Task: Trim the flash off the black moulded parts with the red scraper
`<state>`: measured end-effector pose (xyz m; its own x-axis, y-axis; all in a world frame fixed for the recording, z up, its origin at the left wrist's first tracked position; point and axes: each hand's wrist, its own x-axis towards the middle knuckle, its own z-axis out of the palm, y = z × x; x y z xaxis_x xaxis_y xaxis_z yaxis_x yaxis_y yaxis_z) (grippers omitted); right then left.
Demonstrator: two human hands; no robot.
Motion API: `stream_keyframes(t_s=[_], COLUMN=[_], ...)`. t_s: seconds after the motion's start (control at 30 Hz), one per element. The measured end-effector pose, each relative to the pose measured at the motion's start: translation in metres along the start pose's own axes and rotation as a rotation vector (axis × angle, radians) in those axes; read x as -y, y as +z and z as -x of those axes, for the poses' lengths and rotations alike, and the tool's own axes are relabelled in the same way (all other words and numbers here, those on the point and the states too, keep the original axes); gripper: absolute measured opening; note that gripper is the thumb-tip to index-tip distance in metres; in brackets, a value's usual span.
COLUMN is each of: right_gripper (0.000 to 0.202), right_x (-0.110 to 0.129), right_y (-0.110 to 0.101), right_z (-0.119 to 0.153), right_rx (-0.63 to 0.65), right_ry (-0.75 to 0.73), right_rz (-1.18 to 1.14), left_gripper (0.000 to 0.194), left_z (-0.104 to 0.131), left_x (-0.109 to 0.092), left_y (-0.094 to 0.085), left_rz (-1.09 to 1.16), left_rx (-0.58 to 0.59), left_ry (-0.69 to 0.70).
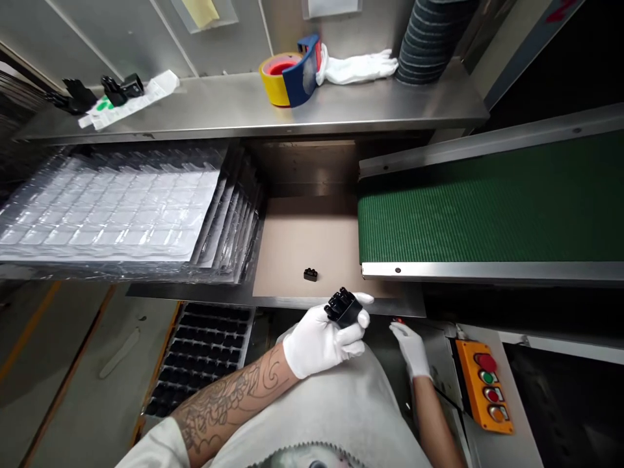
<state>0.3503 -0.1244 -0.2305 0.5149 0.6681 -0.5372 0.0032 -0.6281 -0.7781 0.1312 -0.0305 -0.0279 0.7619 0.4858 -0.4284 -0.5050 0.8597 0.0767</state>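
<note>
Hands [322,341] partly curled, left holding a black part [344,308].

1. The head view looks forward and steeply down from the wearer's head, over the white-clothed torso [341,409] at the bottom edge.
2. Close to the camera, below centre, are the white-gloved left hand [324,341] and white-gloved right hand [412,348].
3. Its wide span runs from stacked clear plastic trays [112,208] to a ribbed green belt [487,201], with a grey metal shelf [219,107] farther off.
</note>
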Motion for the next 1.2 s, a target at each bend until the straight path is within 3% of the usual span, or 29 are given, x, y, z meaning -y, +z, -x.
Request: stream_keyframes(t_s=[0.07,0.13,0.2,0.27,0.37,0.53,0.87,1.03,1.2], right_gripper=[0.034,0.037,0.053,0.072,0.071,0.059,0.054,0.052,0.062], right_x=[0.044,0.098,0.152,0.195,0.226,0.233,0.237,0.235,0.23], right_y=[-0.009,-0.008,0.004,0.024,0.055,0.086,0.123,0.132,0.133], right_z=[0.04,0.083,0.118,0.139,0.149,0.162,0.195,0.202,0.206], right_rx=[-0.002,-0.098,-0.098,-0.071,-0.07,-0.108,-0.122,-0.153,-0.094], right_ry=[-0.142,-0.577,-0.983,-1.171,-1.251,-1.286,-1.374,-1.388,-1.316], right_rz=[-0.055,-0.04,0.156,0.368,0.555,0.632,0.7,0.712,0.644], left_gripper=[0.031,0.029,0.025,0.021,0.023,0.02,0.035,0.039,0.042], left_z=[0.002,0.004,0.006,0.01,0.018,0.038,0.071,0.077,0.085], left_x=[-0.001,-0.003,-0.005,-0.009,-0.018,-0.036,-0.063,-0.069,-0.071], left_y=[0.003,0.006,0.007,0.005,-0.002,-0.013,-0.026,-0.03,-0.036], left_rz=[0.031,0.067,0.096,0.089,0.026,0.003,0.057,-0.066,-0.293], left_rx=[0.001,0.003,0.013,0.03,0.067,0.204,0.442,0.469,0.371], left_ry=[0.043,0.075,0.083,0.037,-0.045,0.015,-0.023,0.032,0.177])
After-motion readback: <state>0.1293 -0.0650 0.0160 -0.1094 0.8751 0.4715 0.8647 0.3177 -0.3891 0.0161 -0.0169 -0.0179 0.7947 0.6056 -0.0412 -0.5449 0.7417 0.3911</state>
